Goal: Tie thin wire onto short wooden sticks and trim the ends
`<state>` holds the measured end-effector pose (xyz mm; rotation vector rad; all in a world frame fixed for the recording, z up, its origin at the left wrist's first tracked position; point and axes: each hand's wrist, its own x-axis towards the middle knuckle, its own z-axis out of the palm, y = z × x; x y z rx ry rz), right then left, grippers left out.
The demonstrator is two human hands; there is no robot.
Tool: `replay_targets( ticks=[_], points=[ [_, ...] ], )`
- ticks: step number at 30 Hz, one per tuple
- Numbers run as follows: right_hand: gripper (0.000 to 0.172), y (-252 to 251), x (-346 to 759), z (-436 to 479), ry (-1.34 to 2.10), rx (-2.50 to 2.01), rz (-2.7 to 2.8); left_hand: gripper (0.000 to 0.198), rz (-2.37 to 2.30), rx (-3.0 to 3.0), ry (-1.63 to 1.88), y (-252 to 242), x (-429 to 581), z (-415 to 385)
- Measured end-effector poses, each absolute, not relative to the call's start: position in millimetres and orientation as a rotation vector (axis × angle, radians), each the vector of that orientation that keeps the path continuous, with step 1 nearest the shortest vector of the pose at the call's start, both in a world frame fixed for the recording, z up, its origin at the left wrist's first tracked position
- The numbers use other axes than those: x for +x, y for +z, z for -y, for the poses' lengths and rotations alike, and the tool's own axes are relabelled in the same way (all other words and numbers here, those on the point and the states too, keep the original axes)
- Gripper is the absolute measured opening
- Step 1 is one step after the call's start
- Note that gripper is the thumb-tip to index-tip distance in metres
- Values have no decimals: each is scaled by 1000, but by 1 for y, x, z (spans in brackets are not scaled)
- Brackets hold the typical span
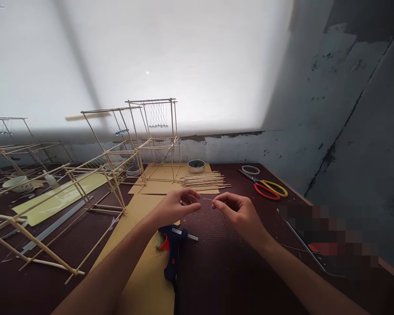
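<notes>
- Two bare forearms (118, 256) reach up from the bottom edge of the frame, the parts nearest the camera.
- Near the middle of the frame, the left hand (179, 204) is curved, a narrow gap between thumb and fingertips, with nothing visible between them.
- Just to its right, the right hand (238, 210) pinches a thin tan strand (208, 199) between thumb and fingers; the strand's tip points toward the left hand, apart from it.
- Below the left hand lies a dark blue glue gun with an orange trigger (174, 253), a translucent stick jutting from it, partly over a tan cardboard sheet (144, 271).
- Around these spreads a dark reddish-brown desk (216, 275).
- Past the hands, centre of the frame, sit a pile of thin pale wooden sticks (205, 180) and a small round patterned bowl (196, 166).
- Right of centre lie metal scissors with one red and one yellow handle (271, 191), near a whitish ring (250, 169).
- Left and upper centre, open frames of pale wooden sticks (137, 151) stand, with clear beads (158, 127) and blue beads (121, 132) strung in rows.
</notes>
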<state>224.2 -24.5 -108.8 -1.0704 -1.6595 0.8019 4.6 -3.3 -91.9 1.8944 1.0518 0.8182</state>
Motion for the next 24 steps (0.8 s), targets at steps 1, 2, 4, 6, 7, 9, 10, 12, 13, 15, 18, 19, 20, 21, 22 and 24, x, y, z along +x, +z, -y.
replay_targets(
  ticks=[1,2,4,6,7,9,10,12,13,15,18,19,20,21,22,24],
  points=[
    [24,-108,224,25,804,-1047,1650,35,-1044,1867,757,-91,6,5],
    [24,-108,224,26,791,-1036,1649,36,-1026,1832,682,-90,7,7],
    [24,-108,224,30,726,-1040,1672,39,-966,1727,582,-89,12,11],
    [21,-107,223,35,662,-1041,1728,41,-899,1584,634,-91,17,13],
    [20,-107,222,37,639,-1033,1760,40,-865,1516,700,-93,20,14],
    [18,-107,219,40,613,-1021,1807,40,-821,1406,823,-97,24,14],
    [18,-107,218,41,605,-1023,1822,40,-811,1367,865,-99,26,13],
    [18,-108,217,42,590,-1039,1836,37,-810,1338,928,-101,26,12],
    [18,-108,216,42,586,-1047,1840,36,-812,1340,955,-101,26,12],
    [18,-109,217,42,582,-1056,1846,33,-818,1353,999,-99,25,12],
    [18,-109,217,43,588,-1065,1840,33,-835,1350,1046,-97,24,12],
    [18,-109,217,43,592,-1068,1834,34,-840,1340,1054,-96,24,12],
    [19,-109,217,42,596,-1069,1825,35,-843,1325,1059,-97,24,11],
    [19,-109,217,42,602,-1070,1813,36,-845,1305,1061,-98,24,11],
    [19,-110,217,42,608,-1069,1800,37,-844,1278,1067,-99,24,10],
    [19,-110,217,41,624,-1068,1772,38,-838,1217,1091,-101,24,8]
  ],
)
